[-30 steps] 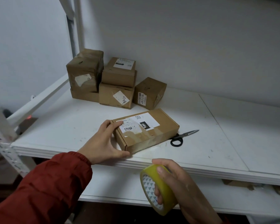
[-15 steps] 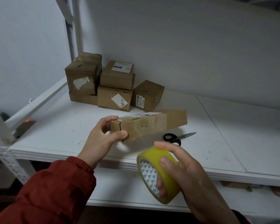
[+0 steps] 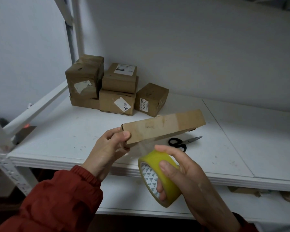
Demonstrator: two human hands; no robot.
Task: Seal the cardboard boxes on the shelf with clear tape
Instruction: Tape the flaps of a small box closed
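Boxes (image 3: 162,127) — six; tape roll (image 3: 155,159) — one

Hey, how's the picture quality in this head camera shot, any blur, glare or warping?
Head view: dim, even, cool light, no glare, just a soft shadow on the white shelf under the flat cardboard box. Head view: wide-angle warp tilts the shelf upright. Head view: the clear tape strand off the tape roll looks faint and smeared; labels on the stacked boxes are partly legible.
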